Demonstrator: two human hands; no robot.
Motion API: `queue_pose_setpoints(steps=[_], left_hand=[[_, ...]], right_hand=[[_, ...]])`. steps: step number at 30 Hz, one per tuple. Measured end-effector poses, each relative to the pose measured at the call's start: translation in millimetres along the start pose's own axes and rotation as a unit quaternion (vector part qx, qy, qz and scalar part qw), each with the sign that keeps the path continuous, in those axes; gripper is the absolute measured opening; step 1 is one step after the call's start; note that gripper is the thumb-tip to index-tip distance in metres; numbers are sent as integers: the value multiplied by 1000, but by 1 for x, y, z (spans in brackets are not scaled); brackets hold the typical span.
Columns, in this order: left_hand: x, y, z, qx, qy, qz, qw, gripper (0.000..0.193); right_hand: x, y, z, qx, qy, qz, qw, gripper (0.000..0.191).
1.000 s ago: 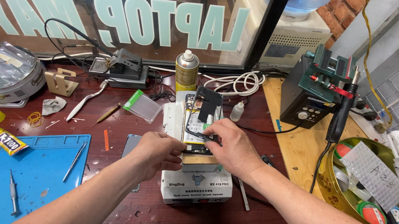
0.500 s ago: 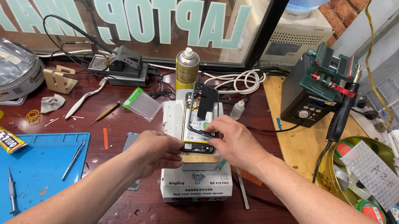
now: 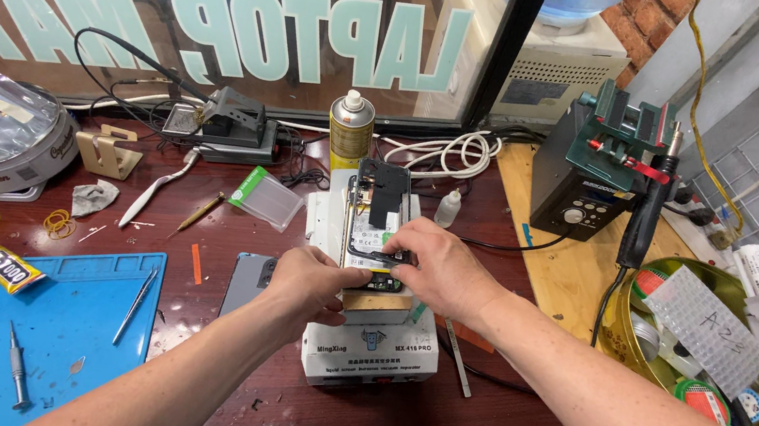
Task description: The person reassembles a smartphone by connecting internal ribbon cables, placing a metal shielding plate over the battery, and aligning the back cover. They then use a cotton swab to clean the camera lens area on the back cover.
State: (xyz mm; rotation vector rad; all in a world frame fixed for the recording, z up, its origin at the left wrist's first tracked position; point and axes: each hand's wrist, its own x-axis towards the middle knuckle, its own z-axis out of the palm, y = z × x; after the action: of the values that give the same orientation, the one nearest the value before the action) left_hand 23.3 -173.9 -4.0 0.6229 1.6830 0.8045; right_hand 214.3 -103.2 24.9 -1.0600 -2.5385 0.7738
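Observation:
An opened phone [image 3: 378, 211], its back off and black and white parts showing, lies on top of a white box-shaped machine [image 3: 371, 351] in the middle of the dark red table [image 3: 293, 421]. My left hand [image 3: 312, 282] grips the phone's near left corner. My right hand [image 3: 436, 267] rests on its near right edge, fingertips pressing on the inside of the frame. A second dark phone [image 3: 245, 283] lies flat just left of the machine, partly behind my left wrist.
A blue work mat [image 3: 66, 328] with tweezers, a screwdriver and a glue tube lies at the near left. A spray can [image 3: 349, 131], small bottle [image 3: 447, 209] and cables stand behind the machine. A hot-air station [image 3: 589, 177] and a green tin of parts [image 3: 703, 353] are at the right.
Both hands stay on the phone; my right hand's fingers have shifted slightly along its lower edge. The view has tilted a little.

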Motion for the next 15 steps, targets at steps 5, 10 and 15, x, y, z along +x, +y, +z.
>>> queue_pose_setpoints(steps=[5, 10, 15], left_hand=[[-4, 5, 4, 22, 17, 0, 1000, 37], [-11, 4, 4, 25, 21, 13, 999, 35], [-10, -3, -17, -89, -57, -6, 994, 21]], right_hand=[[2, -2, -1, 4, -21, 0, 1000, 23], [0, -4, -2, 3, -22, 2, 1000, 23], [-5, -8, -2, -8, -10, -2, 1000, 24]])
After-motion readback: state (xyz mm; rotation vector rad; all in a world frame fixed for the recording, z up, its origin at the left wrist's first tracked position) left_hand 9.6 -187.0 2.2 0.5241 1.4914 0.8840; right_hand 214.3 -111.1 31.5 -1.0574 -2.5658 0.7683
